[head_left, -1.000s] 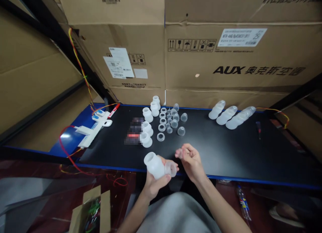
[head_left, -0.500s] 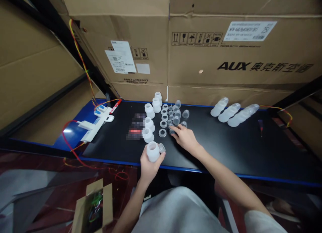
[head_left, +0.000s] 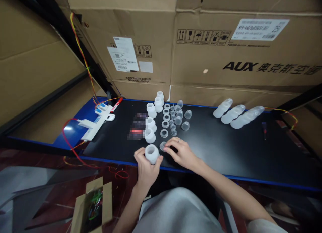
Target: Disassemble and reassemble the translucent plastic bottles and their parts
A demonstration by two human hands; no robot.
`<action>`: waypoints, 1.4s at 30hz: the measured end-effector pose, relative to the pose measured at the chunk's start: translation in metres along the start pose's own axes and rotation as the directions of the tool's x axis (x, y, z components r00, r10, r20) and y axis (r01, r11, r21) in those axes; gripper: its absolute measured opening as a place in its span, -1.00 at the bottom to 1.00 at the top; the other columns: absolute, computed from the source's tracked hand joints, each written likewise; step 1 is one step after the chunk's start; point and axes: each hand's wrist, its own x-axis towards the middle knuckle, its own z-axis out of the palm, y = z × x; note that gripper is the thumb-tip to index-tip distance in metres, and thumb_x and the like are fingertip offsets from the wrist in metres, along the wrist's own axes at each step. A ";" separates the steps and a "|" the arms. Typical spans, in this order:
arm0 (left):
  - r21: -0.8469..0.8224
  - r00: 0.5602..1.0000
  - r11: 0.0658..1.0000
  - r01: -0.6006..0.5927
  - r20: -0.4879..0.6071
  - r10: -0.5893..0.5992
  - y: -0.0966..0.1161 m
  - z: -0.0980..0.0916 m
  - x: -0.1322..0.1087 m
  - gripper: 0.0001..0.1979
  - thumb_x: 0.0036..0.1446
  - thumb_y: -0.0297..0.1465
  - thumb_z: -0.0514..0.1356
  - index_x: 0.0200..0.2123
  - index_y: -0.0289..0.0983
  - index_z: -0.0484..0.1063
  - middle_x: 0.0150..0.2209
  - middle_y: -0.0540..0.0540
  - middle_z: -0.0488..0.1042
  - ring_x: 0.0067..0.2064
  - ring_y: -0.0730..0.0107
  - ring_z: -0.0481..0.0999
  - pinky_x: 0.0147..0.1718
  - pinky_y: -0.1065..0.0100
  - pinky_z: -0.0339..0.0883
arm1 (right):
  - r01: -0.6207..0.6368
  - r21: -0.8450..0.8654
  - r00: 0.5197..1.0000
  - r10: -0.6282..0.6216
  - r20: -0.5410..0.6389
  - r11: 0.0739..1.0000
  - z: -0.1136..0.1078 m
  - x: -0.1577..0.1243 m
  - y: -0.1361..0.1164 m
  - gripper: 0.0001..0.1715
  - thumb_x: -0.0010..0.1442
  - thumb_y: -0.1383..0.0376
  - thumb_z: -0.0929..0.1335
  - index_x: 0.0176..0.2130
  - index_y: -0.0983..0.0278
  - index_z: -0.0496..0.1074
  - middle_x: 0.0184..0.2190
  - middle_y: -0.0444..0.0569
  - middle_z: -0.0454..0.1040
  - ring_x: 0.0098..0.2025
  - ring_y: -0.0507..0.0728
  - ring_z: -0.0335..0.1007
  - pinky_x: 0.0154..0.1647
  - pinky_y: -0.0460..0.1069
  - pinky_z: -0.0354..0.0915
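My left hand (head_left: pixel 147 166) is wrapped round a white bottle (head_left: pixel 151 154), its open mouth facing up, at the table's front edge. Just right of that mouth, my right hand (head_left: pixel 179 152) pinches a small clear round piece (head_left: pixel 162 146) between thumb and fingertips; the fingers partly cover it. The piece is close to the bottle, and I cannot tell whether they touch. Beyond my hands stand more open white bottles (head_left: pixel 151 110) in a line. Beside them lie a column of translucent rings (head_left: pixel 164 133), a column of small clear nipple-like parts (head_left: pixel 173 132) and several clear domed caps (head_left: pixel 185 126).
Several white bottles with clear tops (head_left: pixel 228 112) stand at the back right, near a small dark tool (head_left: pixel 264 130). A power strip (head_left: pixel 97 124) and a red marker (head_left: pixel 117 105) lie left. Large cartons (head_left: pixel 198 65) wall the back. An open box (head_left: pixel 107 202) sits below left.
My right hand has drawn back from the clear parts toward the bottle and now pinches a clear piece. The clear piece earlier at my left thumb no longer shows there.
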 end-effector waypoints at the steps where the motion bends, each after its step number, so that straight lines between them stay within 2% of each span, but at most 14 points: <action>1: 0.085 1.000 0.996 0.002 -0.015 -0.001 -0.006 -0.004 0.000 -0.45 0.24 -0.10 0.40 0.09 -0.27 0.29 0.07 -0.31 0.35 0.11 -0.11 0.43 0.12 -0.17 0.41 | 0.036 -0.062 0.999 -0.034 0.030 0.997 0.000 0.001 0.003 -0.82 0.55 0.17 0.38 -0.06 0.15 0.60 -0.12 0.01 0.64 -0.08 0.19 0.56 0.01 0.11 0.46; 5: 0.272 0.998 0.962 -0.027 0.060 0.011 -0.022 -0.016 0.006 -0.54 0.35 -0.03 0.28 0.03 -0.28 0.34 -0.06 -0.25 0.40 -0.03 -0.07 0.44 0.00 -0.05 0.39 | 0.180 -0.305 0.982 -0.151 0.115 0.935 0.007 0.002 0.014 -0.77 0.55 0.17 0.37 -0.09 0.17 0.63 -0.05 0.06 0.59 -0.09 0.20 0.51 -0.03 0.11 0.44; 10: 0.304 0.985 0.939 -0.163 0.098 0.139 -0.017 -0.017 0.019 -0.63 0.41 -0.07 0.29 -0.01 -0.25 0.44 -0.24 -0.12 0.47 -0.16 0.07 0.52 -0.09 0.13 0.32 | 0.220 -0.476 0.975 -0.181 0.128 0.852 0.017 0.009 0.027 -0.77 0.53 0.21 0.39 -0.14 0.21 0.64 -0.14 0.07 0.56 -0.16 0.21 0.44 -0.12 0.10 0.39; 16: 0.357 0.983 0.916 -0.183 0.093 0.160 -0.014 -0.011 0.032 -0.67 0.42 -0.10 0.29 0.00 -0.24 0.47 -0.24 -0.13 0.54 -0.18 0.07 0.55 -0.11 0.16 0.29 | 0.191 -0.549 0.981 -0.169 0.091 0.814 0.015 0.022 0.036 -0.84 0.50 0.24 0.43 -0.15 0.21 0.62 -0.16 0.08 0.57 -0.18 0.22 0.44 -0.13 0.11 0.37; 21: 0.356 0.991 0.925 -0.132 0.077 0.111 -0.016 -0.006 0.047 -0.63 0.40 -0.06 0.28 0.00 -0.24 0.48 -0.20 -0.16 0.60 -0.16 0.04 0.59 -0.08 0.14 0.34 | 0.170 -0.515 0.985 -0.161 0.062 0.840 0.013 0.025 0.040 -0.85 0.48 0.19 0.45 -0.11 0.20 0.62 -0.12 0.09 0.58 -0.12 0.24 0.47 -0.09 0.12 0.38; 25: 0.329 0.997 0.942 -0.060 0.067 0.040 -0.017 -0.003 0.057 -0.61 0.37 -0.06 0.29 0.06 -0.21 0.49 -0.18 -0.16 0.64 -0.18 0.05 0.62 -0.10 0.14 0.37 | 0.148 -0.467 0.984 -0.177 -0.017 0.872 -0.011 0.030 0.037 -0.79 0.52 0.14 0.41 -0.04 0.17 0.62 -0.06 0.09 0.60 -0.11 0.24 0.49 -0.04 0.14 0.40; 28: 0.287 0.998 0.958 0.019 0.051 -0.035 -0.019 -0.001 0.060 -0.57 0.33 -0.08 0.32 0.12 -0.19 0.45 -0.22 -0.10 0.65 -0.17 0.07 0.63 -0.12 0.16 0.38 | 0.021 -0.471 0.967 -0.137 -0.215 0.882 -0.036 0.031 0.041 -0.80 0.51 0.24 0.35 -0.04 0.19 0.60 -0.05 0.10 0.58 -0.08 0.26 0.49 -0.01 0.15 0.41; 30: 0.246 0.996 0.966 0.074 0.027 -0.083 -0.021 0.001 0.060 -0.56 0.31 -0.08 0.34 0.11 -0.19 0.41 -0.31 -0.02 0.59 -0.23 0.14 0.62 -0.17 0.21 0.38 | -0.072 -0.490 0.945 -0.097 -0.313 0.869 -0.047 0.026 0.049 -0.81 0.49 0.27 0.34 -0.09 0.22 0.57 -0.11 0.11 0.57 -0.10 0.26 0.48 -0.04 0.14 0.39; 32: 0.203 0.995 0.974 0.101 -0.029 -0.097 -0.020 0.003 0.056 -0.60 0.29 -0.07 0.36 -0.01 -0.19 0.41 -0.42 0.08 0.46 -0.35 0.25 0.55 -0.26 0.28 0.35 | -0.108 -0.519 0.946 -0.073 -0.316 0.848 -0.053 0.019 0.059 -0.82 0.48 0.26 0.34 -0.17 0.22 0.54 -0.21 0.06 0.56 -0.18 0.24 0.46 -0.10 0.11 0.37; 34: 0.145 0.997 0.989 0.042 -0.066 -0.033 -0.014 0.004 0.048 -0.67 0.29 -0.09 0.37 -0.21 -0.17 0.39 -0.51 0.15 0.29 -0.49 0.38 0.39 -0.36 0.33 0.28 | -0.098 -0.541 0.952 -0.079 -0.295 0.835 -0.060 0.014 0.069 -0.78 0.47 0.21 0.36 -0.25 0.20 0.50 -0.29 0.02 0.54 -0.24 0.21 0.45 -0.14 0.09 0.34; 36: 0.063 0.992 0.990 -0.124 0.007 0.124 -0.002 0.005 0.040 -0.66 0.32 -0.16 0.36 -0.38 -0.15 0.33 -0.57 0.15 0.18 -0.55 0.43 0.25 -0.44 0.34 0.19 | -0.127 -0.536 0.927 -0.093 -0.364 0.834 -0.075 0.016 0.079 -0.74 0.48 0.17 0.36 -0.27 0.20 0.48 -0.31 0.01 0.55 -0.25 0.20 0.44 -0.15 0.08 0.34; 38: -0.039 0.926 0.944 -0.328 0.185 0.329 0.017 0.009 0.032 -0.65 0.34 -0.27 0.35 -0.47 -0.15 0.32 -0.59 0.10 0.21 -0.56 0.42 0.25 -0.46 0.32 0.13 | -0.198 -0.513 0.865 -0.097 -0.492 0.835 -0.098 0.024 0.089 -0.73 0.50 0.15 0.33 -0.22 0.21 0.49 -0.28 0.04 0.56 -0.22 0.21 0.45 -0.12 0.09 0.35; 40: -0.109 0.793 0.866 -0.489 0.357 0.493 0.038 0.018 0.028 -0.66 0.36 -0.34 0.31 -0.48 -0.15 0.36 -0.57 0.03 0.32 -0.53 0.37 0.34 -0.44 0.28 0.13 | -0.273 -0.500 0.795 -0.099 -0.598 0.822 -0.125 0.034 0.099 -0.71 0.53 0.14 0.29 -0.14 0.24 0.51 -0.22 0.07 0.58 -0.15 0.23 0.47 -0.03 0.12 0.37; 42: -0.155 0.659 0.795 -0.587 0.478 0.580 0.058 0.032 0.030 -0.69 0.39 -0.36 0.27 -0.46 -0.16 0.39 -0.53 -0.03 0.42 -0.48 0.32 0.43 -0.40 0.26 0.16 | -0.373 -0.513 0.715 -0.113 -0.690 0.773 -0.146 0.040 0.111 -0.68 0.52 0.13 0.27 -0.07 0.25 0.52 -0.11 0.13 0.59 -0.01 0.28 0.47 0.14 0.21 0.36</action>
